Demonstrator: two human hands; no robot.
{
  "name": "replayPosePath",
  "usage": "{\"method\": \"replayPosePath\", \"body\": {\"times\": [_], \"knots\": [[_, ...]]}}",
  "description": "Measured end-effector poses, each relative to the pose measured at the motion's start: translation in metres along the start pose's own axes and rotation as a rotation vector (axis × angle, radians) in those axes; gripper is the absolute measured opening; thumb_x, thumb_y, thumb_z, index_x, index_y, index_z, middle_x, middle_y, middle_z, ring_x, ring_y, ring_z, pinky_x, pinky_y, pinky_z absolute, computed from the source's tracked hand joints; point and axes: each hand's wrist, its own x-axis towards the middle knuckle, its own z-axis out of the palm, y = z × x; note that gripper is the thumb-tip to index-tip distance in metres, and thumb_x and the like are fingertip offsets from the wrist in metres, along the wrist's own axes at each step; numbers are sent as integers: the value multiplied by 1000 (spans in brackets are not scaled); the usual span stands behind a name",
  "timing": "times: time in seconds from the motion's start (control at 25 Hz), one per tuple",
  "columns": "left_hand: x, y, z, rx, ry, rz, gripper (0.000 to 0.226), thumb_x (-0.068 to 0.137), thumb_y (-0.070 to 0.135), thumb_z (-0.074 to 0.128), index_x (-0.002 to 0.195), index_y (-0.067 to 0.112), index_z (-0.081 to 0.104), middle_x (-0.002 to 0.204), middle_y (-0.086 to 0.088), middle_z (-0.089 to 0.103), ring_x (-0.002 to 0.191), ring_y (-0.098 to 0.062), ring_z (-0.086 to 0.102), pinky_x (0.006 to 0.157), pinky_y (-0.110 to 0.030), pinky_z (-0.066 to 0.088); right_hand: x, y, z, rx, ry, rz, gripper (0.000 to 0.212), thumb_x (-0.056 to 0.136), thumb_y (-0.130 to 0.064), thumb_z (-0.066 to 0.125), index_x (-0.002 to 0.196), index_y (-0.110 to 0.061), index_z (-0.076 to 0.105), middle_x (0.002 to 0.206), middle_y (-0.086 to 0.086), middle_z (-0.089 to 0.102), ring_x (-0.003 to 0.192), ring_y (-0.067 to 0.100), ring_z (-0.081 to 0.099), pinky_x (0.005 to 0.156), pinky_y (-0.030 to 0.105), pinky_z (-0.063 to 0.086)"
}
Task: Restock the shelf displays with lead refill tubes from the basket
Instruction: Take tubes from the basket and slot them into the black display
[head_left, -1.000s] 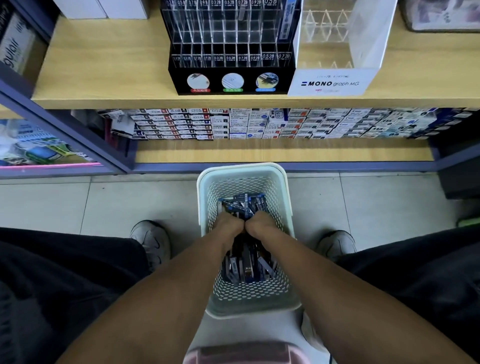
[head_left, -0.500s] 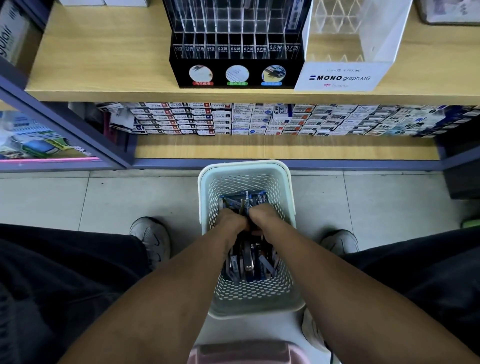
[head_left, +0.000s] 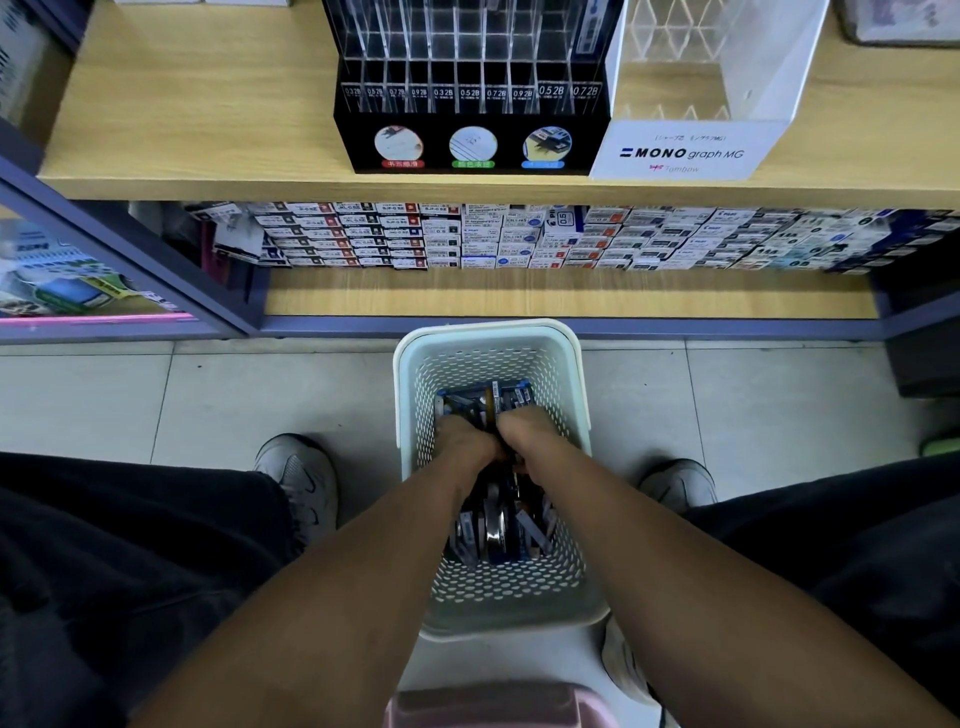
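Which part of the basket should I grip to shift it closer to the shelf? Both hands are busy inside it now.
Grip the basket's thick rolled rim on the two long sides, coming down from above; its mesh walls taper and show no handles.

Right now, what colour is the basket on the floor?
Pale mint green, with perforated walls; the basket shows best in the head view, the only one.

Even, fairly bright overhead light, dim under the shelf; sharp centre, wide-angle bending at edges.
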Motion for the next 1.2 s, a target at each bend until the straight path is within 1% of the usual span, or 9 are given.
{"method": "replayPosePath", "body": {"times": [0.12, 0.2, 0.36, 0.48, 0.6, 0.76, 0.96, 1.12, 1.2], "knots": [[-20, 6, -3, -85, -57, 33, 75, 63, 10, 82, 131, 1, 53, 116, -18, 68, 101, -24, 68, 82, -38, 60, 2, 0, 1, -14, 12, 19, 20, 94, -13, 59, 99, 5, 65, 109, 21, 69, 104, 36, 67, 92, 48, 57], [-37, 10, -10, -117, -1, 104, 35, 79, -4, 71, 109, 6, 55, 102, -15, 67, 91, -20, 64, 74, -34, 58, 1, -1, 2, -10, 3, 30, 14, 94, -7, 53, 89, 2, 62, 106, 22, 69, 103, 37, 67, 91, 48, 58], [-41, 6, -13, -168, 3, 151, 24, 87, -11, 58, 94, 11, 51, 95, -12, 64, 81, -20, 61, 62, -27, 55, 4, 2, 7, 10, 1, 4, 20, 90, -8, 62, 106, 3, 67, 109, 23, 70, 101, 37, 69, 89, 48, 59], [-44, 3, -16, -198, -39, 135, 48, 74, -17, 61, 112, 10, 54, 101, -17, 68, 91, -33, 69, 65, -43, 60, 0, 0, 8, 40, -31, -2, 25, 89, -9, 64, 112, 1, 66, 109, 20, 70, 96, 36, 69, 86, 50, 60], [-40, 2, -17, -170, -44, 115, 62, 67, -23, 66, 115, 12, 48, 106, -15, 65, 100, -32, 65, 72, -40, 58, -3, 0, 8, 84, -24, -4, 27, 90, -16, 68, 112, 0, 66, 106, 18, 70, 93, 33, 70, 82, 46, 61], [-42, 5, -14, -281, -154, 56, 33, 86, -6, 61, 115, 9, 55, 108, -12, 66, 102, -24, 62, 79, -35, 54, -7, -3, 2, 91, -24, 9, 13, 94, -8, 57, 105, -2, 63, 101, 17, 66, 91, 32, 66, 78, 39, 57], [-48, 0, -17, -130, -115, 158, 39, 81, -10, 63, 115, 7, 56, 99, -20, 69, 82, -32, 69, 47, -31, 54, -8, -6, -3, 67, -16, -2, 17, 91, -2, 51, 101, 4, 64, 103, 25, 70, 95, 37, 70, 80, 49, 59], [-46, 1, -26, -209, -164, 199, 55, 70, 0, 71, 123, 5, 58, 104, -24, 70, 84, -39, 72, 57, -50, 62, -17, -8, -7, 108, -34, -18, 9, 90, 2, 58, 94, 1, 65, 99, 28, 70, 90, 39, 70, 80, 56, 60], [-60, 9, -34, -220, -152, 211, 56, 72, -3, 70, 124, 11, 53, 104, -22, 69, 87, -37, 70, 54, -40, 60, -22, -7, -9, 112, -48, -44, 19, 87, 6, 53, 101, 1, 64, 98, 28, 70, 87, 38, 70, 81, 57, 58]]}}
